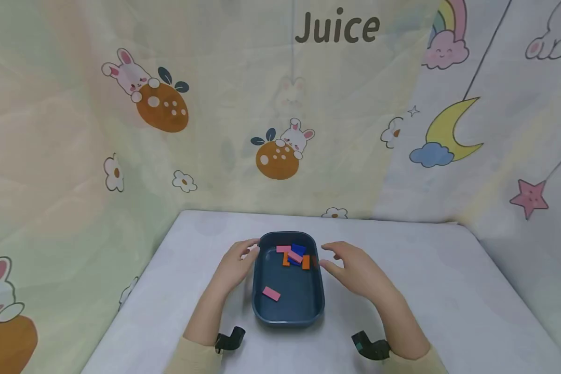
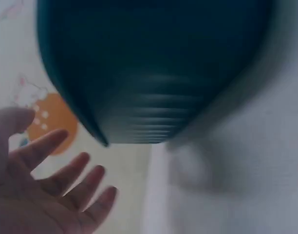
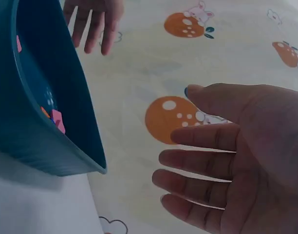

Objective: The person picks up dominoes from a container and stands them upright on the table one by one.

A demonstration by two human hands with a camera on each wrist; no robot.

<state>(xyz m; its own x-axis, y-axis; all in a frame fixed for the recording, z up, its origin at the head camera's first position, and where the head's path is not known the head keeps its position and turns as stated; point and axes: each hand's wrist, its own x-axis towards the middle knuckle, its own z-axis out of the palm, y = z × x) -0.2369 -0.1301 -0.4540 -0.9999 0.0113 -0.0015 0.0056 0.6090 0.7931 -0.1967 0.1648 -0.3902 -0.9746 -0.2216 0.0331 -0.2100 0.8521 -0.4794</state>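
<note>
A dark blue rectangular bin [image 1: 288,314] stands on the table between my two hands. Inside, toward its far end, several small blocks are bunched up: an orange block [image 1: 306,262], a blue block [image 1: 298,249] and a pink block [image 1: 283,249] among them. Another pink block [image 1: 271,293] lies alone nearer the front. My left hand [image 1: 236,265] is at the bin's left rim, fingers spread in the left wrist view. On the other side my right hand [image 1: 352,267] is held just off the right rim, its fingers extended and nothing in them.
The white table [image 1: 430,291] stretches out on both sides of the bin. Behind it hangs a printed cloth [image 1: 234,104] with rabbits and oranges. A black wrist camera [image 1: 231,338] sits on the left wrist, another black camera [image 1: 371,347] on the right.
</note>
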